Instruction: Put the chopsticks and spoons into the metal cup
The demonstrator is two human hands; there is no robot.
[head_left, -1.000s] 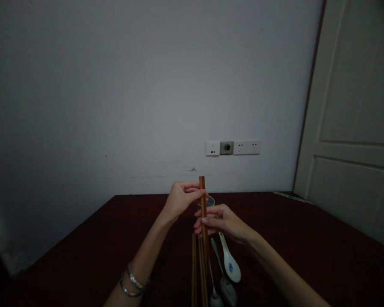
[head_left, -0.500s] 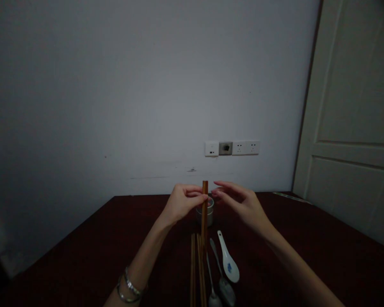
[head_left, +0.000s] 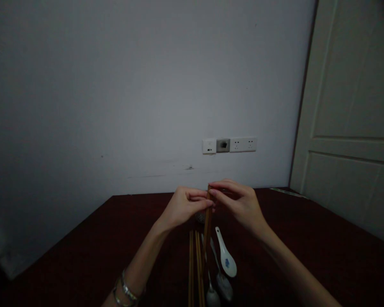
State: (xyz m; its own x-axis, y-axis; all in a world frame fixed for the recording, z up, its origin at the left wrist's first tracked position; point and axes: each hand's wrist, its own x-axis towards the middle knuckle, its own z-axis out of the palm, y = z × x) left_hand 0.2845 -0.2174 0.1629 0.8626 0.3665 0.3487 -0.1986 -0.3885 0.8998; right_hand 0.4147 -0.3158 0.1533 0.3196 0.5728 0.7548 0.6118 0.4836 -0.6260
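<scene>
A pair of wooden chopsticks [head_left: 208, 226] stands nearly upright in front of me, leaning slightly. My left hand [head_left: 187, 207] pinches them near the upper end. At their very top, the fingertips of my right hand [head_left: 238, 202] are closed on them too. Behind the hands is a container [head_left: 200, 217], mostly hidden. More chopsticks [head_left: 191, 264] lie lengthwise on the table, left of two metal spoons [head_left: 224, 286] and a white ceramic spoon [head_left: 226, 258] with a blue mark on its bowl.
The dark red table [head_left: 115, 238] reaches back to a pale wall [head_left: 131, 106]. Sockets and switch plates [head_left: 243, 144] are set in the wall. On the right stands a panelled door [head_left: 348, 128]. A flat strip [head_left: 288, 192] lies near the table's back right edge.
My right hand has moved left and closed on the top of the chopsticks. The chopsticks have tilted, their top shifting a little to the right. The view has shifted slightly.
</scene>
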